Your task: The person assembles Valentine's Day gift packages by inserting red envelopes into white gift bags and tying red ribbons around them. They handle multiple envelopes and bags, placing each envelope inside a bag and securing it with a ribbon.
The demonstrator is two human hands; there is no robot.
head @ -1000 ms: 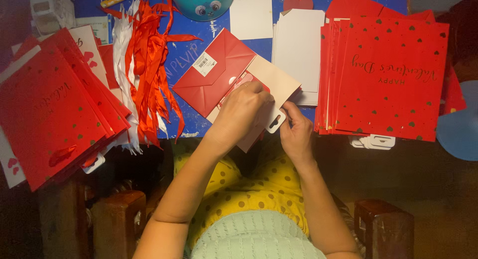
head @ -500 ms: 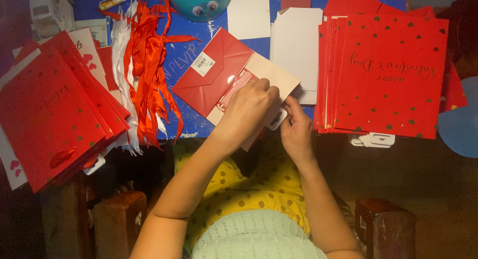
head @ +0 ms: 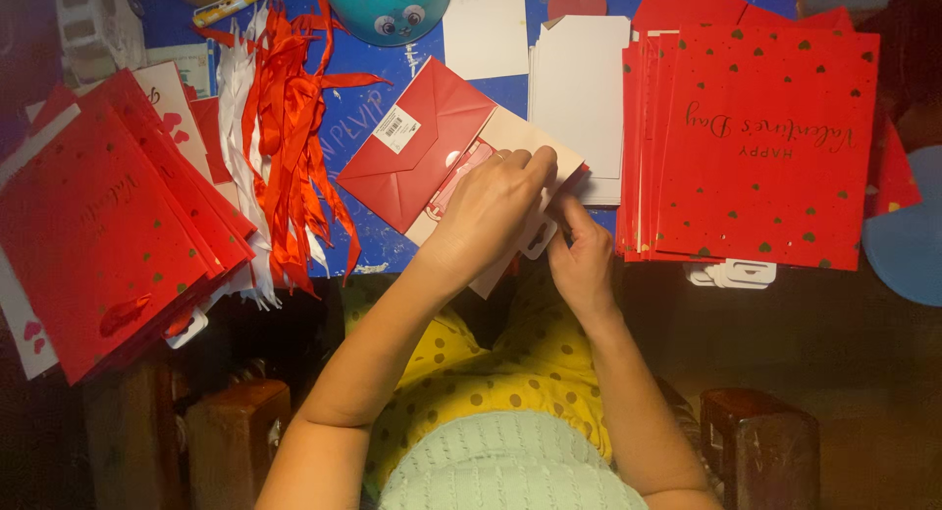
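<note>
A blue table [head: 392,250] carries stacks of red gift bags [head: 765,142] right and left [head: 98,226], with red ribbons [head: 294,127] beside. At the near edge lies a flattened red bag [head: 417,152] — left hand [head: 486,211] pressed flat on it, right hand [head: 579,255] pinching its white handle tab [head: 540,240].

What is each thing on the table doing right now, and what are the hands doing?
Left hand: pressed on the red folded bag.
Right hand: pinching the bag's edge.
Red folded bag: flat, tilted, partly covered.
Red bag stack: flat, piled, printed side up.
Left bag pile: fanned, overhanging the table edge.
Ribbons: loose, tangled.
</note>
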